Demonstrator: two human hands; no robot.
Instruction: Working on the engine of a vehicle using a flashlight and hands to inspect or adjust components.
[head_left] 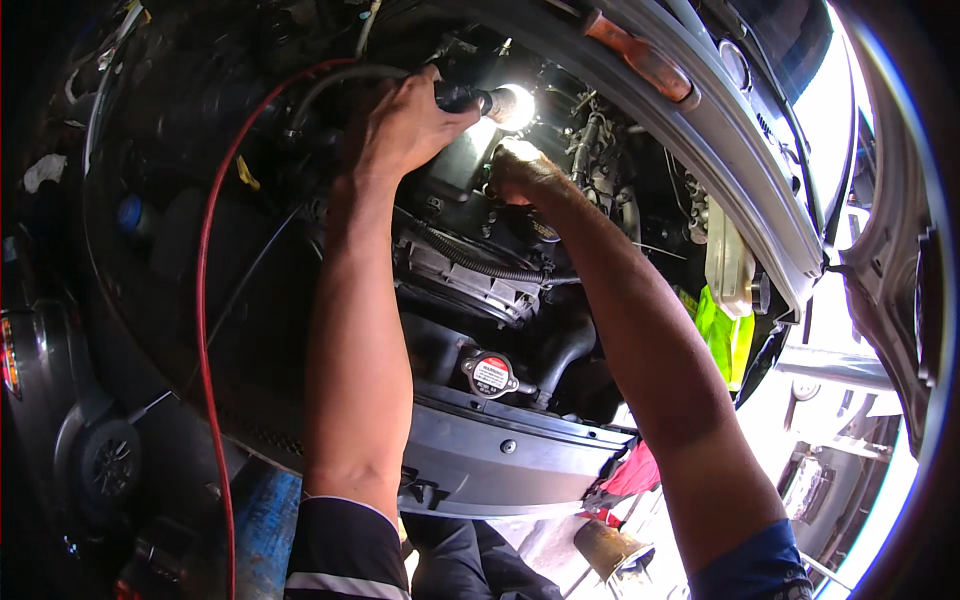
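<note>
The left hand [403, 122] grips a flashlight [463, 98], apparently lighting the right hand [526, 173], whose fingers' hold I cannot tell.

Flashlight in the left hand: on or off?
On: the flashlight in the left hand glows bright white at its head end.

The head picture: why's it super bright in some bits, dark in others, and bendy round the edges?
Head view: the black handheld flashlight in the left hand glares white at its tip; head view, right: patches are washed out white; head view, left: the dark, round, spoked wheel sits in shadow; head view, rim: fisheye lens bends straight edges.
</note>
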